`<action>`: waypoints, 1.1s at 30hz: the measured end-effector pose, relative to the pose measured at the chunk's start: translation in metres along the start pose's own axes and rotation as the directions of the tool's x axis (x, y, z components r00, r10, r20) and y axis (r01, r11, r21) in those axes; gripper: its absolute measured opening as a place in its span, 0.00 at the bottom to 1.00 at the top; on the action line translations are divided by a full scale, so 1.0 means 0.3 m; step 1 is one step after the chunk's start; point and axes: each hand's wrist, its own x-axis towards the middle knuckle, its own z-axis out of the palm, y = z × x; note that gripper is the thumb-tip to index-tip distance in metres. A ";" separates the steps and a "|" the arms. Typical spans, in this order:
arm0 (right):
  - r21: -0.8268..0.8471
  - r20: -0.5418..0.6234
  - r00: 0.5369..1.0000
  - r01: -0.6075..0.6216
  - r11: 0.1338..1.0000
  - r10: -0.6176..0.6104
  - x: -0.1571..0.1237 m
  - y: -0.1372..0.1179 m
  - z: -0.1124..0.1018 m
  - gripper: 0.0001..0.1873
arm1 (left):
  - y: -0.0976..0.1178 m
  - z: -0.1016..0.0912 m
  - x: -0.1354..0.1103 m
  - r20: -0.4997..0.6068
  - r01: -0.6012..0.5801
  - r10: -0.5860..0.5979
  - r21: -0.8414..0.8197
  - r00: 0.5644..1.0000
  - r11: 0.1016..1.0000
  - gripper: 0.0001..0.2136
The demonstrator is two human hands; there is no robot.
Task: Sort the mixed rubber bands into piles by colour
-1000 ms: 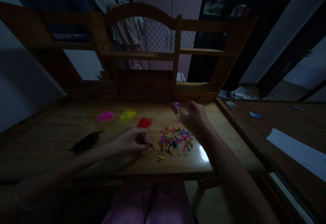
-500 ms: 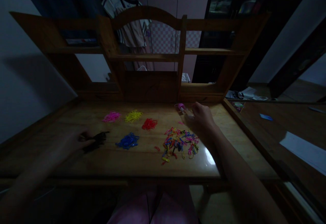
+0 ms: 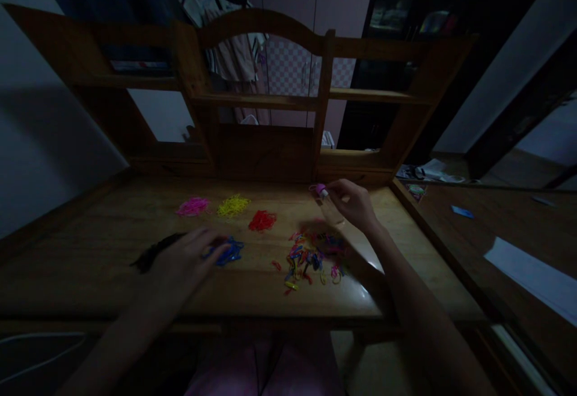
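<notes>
My left hand [image 3: 187, 261], a little blurred, reaches over the left side of a pile of blue rubber bands [image 3: 231, 252]. Its thumb and fingers are apart, with blue showing between them. A black pile [image 3: 155, 252] lies partly hidden behind this hand. My right hand [image 3: 354, 204] is closed, its fingertips pinching a clear bottle [image 3: 332, 211] just below its purple cap [image 3: 320, 189]. Below the bottle spreads a mixed pile of coloured bands [image 3: 306, 258], partly in the arm's shadow.
Pink [image 3: 193, 206], yellow [image 3: 233, 205] and red bands [image 3: 262, 220] lie in separate piles on the wooden desk [image 3: 252, 288]. A wooden shelf frame [image 3: 265, 103] rises along the back. White paper [image 3: 532, 279] rests on the surface at right.
My left hand has moved right, from the black pile to the blue one. My right hand has shifted slightly and remains at the bottle. The view has tilted a little.
</notes>
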 end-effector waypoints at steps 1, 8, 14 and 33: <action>0.071 0.089 0.995 0.036 0.997 -0.042 -0.006 -0.030 0.010 0.09 | 0.048 0.036 -0.009 0.034 -0.018 0.019 -0.028 0.999 0.999 0.13; 0.037 0.509 0.856 0.077 0.996 -0.085 -0.062 -0.124 0.119 0.08 | 0.218 0.245 -0.042 0.091 -0.002 0.026 -0.255 0.996 0.967 0.09; 0.012 0.550 0.835 -0.032 0.999 0.020 -0.068 -0.107 0.161 0.07 | 0.208 0.302 -0.039 0.031 0.085 -0.079 -0.372 0.996 0.924 0.09; 0.184 0.429 0.903 -0.054 0.982 -0.031 -0.069 -0.124 0.187 0.06 | 0.181 0.307 -0.045 0.089 0.168 -0.143 -0.489 0.986 0.856 0.11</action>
